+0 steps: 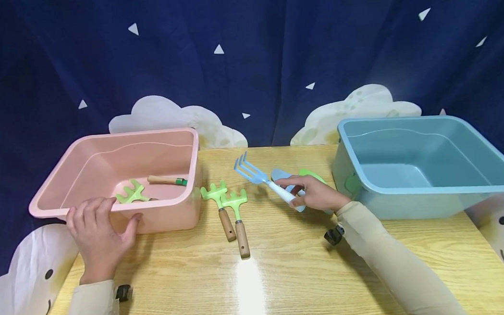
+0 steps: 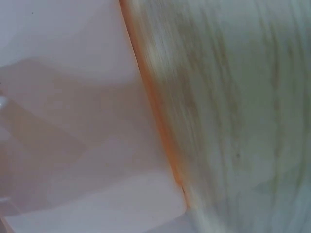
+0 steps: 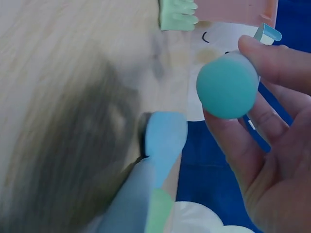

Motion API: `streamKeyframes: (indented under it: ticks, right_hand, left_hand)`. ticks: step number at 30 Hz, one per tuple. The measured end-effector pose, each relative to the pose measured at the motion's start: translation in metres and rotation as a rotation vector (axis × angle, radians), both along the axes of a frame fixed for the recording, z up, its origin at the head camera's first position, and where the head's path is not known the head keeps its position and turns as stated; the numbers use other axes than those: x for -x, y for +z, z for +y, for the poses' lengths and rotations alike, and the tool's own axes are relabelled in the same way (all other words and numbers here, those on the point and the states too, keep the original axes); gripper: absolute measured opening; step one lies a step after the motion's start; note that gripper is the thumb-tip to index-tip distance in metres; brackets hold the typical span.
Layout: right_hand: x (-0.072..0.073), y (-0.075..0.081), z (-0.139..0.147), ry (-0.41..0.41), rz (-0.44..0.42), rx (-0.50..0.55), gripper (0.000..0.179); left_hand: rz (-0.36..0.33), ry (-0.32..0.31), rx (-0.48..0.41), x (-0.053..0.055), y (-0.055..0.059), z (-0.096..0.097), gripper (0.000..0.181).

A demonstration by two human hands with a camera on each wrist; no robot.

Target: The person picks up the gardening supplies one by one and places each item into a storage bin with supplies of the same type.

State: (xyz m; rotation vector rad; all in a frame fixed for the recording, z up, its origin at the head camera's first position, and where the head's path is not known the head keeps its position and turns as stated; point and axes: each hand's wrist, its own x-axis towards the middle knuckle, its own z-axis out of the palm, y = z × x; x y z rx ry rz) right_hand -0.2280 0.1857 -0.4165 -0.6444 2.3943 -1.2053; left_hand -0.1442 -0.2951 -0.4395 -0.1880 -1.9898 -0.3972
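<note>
My right hand (image 1: 316,192) pinches the pale handle of a blue hand rake (image 1: 259,178) between thumb and fingers, its bent tines pointing away to the left above the table. Seen from the right wrist, the handle's rounded end (image 3: 227,87) faces the camera. Below that hand lie a blue trowel-like tool (image 1: 281,174) and a green tool (image 1: 311,174), both partly covered. My left hand (image 1: 98,236) grips the front rim of the pink bin (image 1: 164,217), fingers over the edge, fingertips hidden. The left wrist view shows bin wall and table, no fingers.
Two green hand rakes (image 1: 236,202) with wooden handles lie beside the pink bin, heads overlapping. Inside that bin are another green rake (image 1: 132,193) and a wooden-handled tool (image 1: 162,180). A blue bin (image 1: 436,193) stands at the right, before a dark blue curtain (image 1: 263,55).
</note>
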Motion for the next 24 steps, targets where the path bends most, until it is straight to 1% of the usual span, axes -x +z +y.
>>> streamKeyframes:
  ticks: [6,10,16,24]
  right_hand:
    - [0.006,0.011,-0.013,0.021,0.011,0.009,0.065]
    - [0.009,0.018,-0.023,0.034,0.026,0.011,0.065]
    - [0.011,0.024,-0.034,0.036,0.054,0.003,0.065]
    - [0.016,0.036,-0.047,0.049,0.126,0.004,0.065]
  left_hand:
    - [-0.002,0.002,0.002,-0.001,-0.001,-0.001,0.073]
    - [0.009,-0.002,0.001,-0.001,0.000,-0.001,0.072]
    - [0.009,-0.003,0.004,-0.001,-0.001,-0.001,0.070]
    - [-0.002,-0.007,0.000,0.000,-0.003,-0.003,0.070]
